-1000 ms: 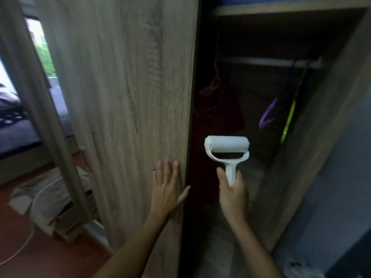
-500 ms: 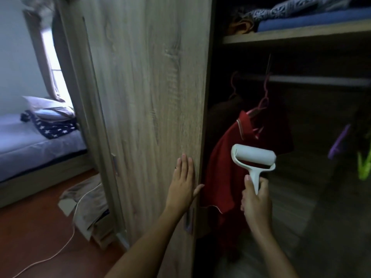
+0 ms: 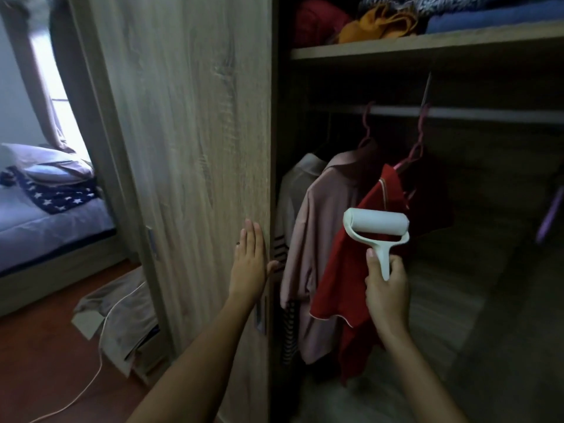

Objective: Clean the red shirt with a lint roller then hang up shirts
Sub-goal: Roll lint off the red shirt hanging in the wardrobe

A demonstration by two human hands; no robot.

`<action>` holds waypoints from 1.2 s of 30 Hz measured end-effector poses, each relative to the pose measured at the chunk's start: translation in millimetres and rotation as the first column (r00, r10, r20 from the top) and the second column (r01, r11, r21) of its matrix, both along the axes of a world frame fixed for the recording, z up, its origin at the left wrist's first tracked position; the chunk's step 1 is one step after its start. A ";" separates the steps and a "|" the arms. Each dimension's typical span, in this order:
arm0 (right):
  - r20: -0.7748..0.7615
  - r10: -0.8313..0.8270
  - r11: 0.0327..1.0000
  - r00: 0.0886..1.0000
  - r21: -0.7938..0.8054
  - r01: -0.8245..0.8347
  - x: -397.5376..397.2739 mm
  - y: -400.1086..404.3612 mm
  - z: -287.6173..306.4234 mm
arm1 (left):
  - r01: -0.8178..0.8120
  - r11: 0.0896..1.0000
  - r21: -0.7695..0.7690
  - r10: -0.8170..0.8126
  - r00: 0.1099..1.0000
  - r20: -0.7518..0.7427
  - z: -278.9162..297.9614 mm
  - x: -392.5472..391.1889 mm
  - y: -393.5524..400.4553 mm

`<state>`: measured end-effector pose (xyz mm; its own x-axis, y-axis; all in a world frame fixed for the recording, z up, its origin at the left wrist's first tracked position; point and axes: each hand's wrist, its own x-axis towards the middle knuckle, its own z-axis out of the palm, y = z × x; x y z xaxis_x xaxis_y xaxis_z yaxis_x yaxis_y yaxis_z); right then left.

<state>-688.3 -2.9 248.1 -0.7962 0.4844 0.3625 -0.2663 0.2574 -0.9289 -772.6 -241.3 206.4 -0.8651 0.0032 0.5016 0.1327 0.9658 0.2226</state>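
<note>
A red shirt [image 3: 341,282] hangs on a pink hanger [image 3: 416,148] from the wardrobe rail [image 3: 488,112]. To its left hang a pale pink shirt [image 3: 317,215] and a white garment [image 3: 293,184]. My right hand [image 3: 386,285] grips the handle of a white lint roller [image 3: 377,224], held upright just in front of the red shirt. My left hand [image 3: 248,261] presses flat, fingers straight, against the edge of the wooden sliding door [image 3: 198,148].
Folded clothes [image 3: 378,22] lie on the shelf [image 3: 427,45] above the rail. A purple hanger [image 3: 549,215] hangs at the far right. Left of the wardrobe are a bed [image 3: 45,221], a heap of cloth [image 3: 122,315] and a white cable [image 3: 91,386] on the floor.
The door has slid left under my left hand, uncovering the pink and white garments beside the red shirt. The view has risen, and the roller stays raised before the red shirt.
</note>
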 end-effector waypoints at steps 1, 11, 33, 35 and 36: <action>-0.002 -0.002 1.000 1.000 0.015 0.002 -0.2 -2.6 -1.1 | 0.003 1.000 0.016 -0.003 1.000 0.001 0.2 -2.4 -5.1; 0.001 -0.076 0.994 0.997 0.075 0.075 -3.2 -9.8 -6.1 | 0.014 0.995 0.103 -0.015 1.000 0.005 6.5 -20.5 -43.9; -0.010 -0.075 0.997 0.997 0.001 0.075 -8.8 34.0 9.6 | 0.478 0.868 0.136 -0.404 0.837 -0.369 45.6 -1.7 101.3; -0.025 -0.088 0.996 0.996 0.006 0.089 -5.6 44.9 12.6 | 0.424 0.878 0.221 -0.358 0.889 -0.286 43.8 -2.2 118.7; -0.035 -0.092 0.996 0.995 -0.007 0.092 -4.2 50.9 13.5 | 0.388 0.886 0.256 -0.337 0.915 -0.219 38.0 -4.2 122.4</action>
